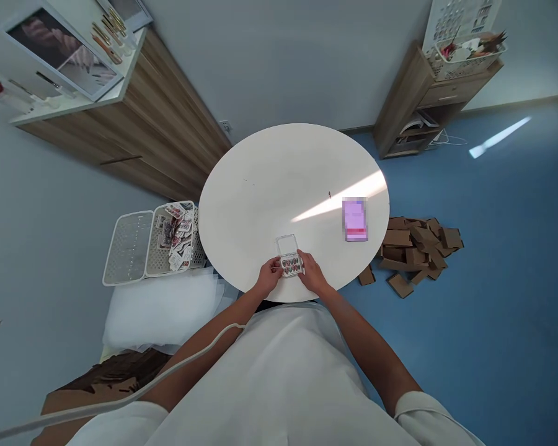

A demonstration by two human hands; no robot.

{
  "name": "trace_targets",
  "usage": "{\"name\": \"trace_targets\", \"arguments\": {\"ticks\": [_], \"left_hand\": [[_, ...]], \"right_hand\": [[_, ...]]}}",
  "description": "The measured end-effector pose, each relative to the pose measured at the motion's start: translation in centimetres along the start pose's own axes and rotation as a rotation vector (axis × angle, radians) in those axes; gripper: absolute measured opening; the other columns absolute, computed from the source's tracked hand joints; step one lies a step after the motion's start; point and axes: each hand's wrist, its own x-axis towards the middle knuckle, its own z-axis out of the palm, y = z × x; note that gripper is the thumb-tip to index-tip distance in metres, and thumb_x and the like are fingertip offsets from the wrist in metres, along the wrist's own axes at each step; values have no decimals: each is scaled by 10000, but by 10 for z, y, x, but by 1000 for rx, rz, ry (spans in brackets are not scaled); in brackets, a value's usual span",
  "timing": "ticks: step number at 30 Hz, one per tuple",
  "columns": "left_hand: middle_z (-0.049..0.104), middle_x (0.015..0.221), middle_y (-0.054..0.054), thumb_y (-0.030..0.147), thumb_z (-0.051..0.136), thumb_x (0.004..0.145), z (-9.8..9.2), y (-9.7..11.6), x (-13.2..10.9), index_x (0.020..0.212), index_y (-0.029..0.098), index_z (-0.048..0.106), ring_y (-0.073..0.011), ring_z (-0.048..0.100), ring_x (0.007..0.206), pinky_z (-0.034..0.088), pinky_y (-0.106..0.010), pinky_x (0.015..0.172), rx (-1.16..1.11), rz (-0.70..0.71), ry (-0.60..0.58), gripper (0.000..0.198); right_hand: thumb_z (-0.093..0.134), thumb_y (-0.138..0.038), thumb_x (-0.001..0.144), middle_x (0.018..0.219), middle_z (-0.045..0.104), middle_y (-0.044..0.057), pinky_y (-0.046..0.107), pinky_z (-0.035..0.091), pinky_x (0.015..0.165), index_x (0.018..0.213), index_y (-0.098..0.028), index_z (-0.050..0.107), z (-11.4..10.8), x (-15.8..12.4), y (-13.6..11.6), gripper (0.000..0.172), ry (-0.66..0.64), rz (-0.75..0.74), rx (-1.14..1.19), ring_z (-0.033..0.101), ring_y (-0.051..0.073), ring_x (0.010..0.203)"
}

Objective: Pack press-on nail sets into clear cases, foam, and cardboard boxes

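Observation:
A small clear plastic case (291, 265) lies near the table's front edge, its transparent lid (287, 244) raised away from me. Two rows of small red and silvery pieces, which look like press-on nails, fill it. My left hand (268, 276) grips the case's left side with thumb and fingers. On the opposite side, my right hand (311, 272) is closed around the right edge. Fine detail under the fingertips is hidden.
The case is on a round white table (260, 167). A blurred pink-purple box (354, 219) lies to the right. White baskets (172, 238) with patterned cards stand at left. Brown cardboard boxes (418, 244) are heaped on the right floor. A cable (186, 362) crosses my left arm.

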Motion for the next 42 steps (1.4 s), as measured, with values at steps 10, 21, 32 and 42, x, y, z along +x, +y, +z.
{"name": "trace_targets", "arguments": {"ticks": [10,21,32,42], "left_hand": [[642,843,-59,250,734,578,-26,25,-23,980,142,588,-122,586,743,456,-296,732,-243,-93,-164,441],[650,935,-83,245,727,617,-66,48,-61,944,146,615,-136,600,814,458,-288,762,-381,-59,-427,360],[646,940,-75,211,731,615,-94,44,-78,925,157,614,-139,610,821,477,-261,734,-484,-51,-553,336],[654,900,-66,207,697,659,-96,38,-73,959,159,616,-112,607,761,487,-219,691,-595,-40,-545,315]], "right_hand": [[566,-166,656,1227,421,50,341,435,784,1307,-313,246,0,-35,-31,740,113,66,370,486,152,896],[516,-467,744,1128,552,79,295,473,681,1100,-237,510,-8,-39,-80,423,150,359,976,593,157,822],[645,-356,664,1126,592,40,275,481,629,1069,-263,509,9,-33,-122,438,125,260,1026,606,143,791],[581,-421,698,1184,549,46,334,495,657,1141,-285,465,12,-45,-140,478,129,213,984,589,192,888]]}}
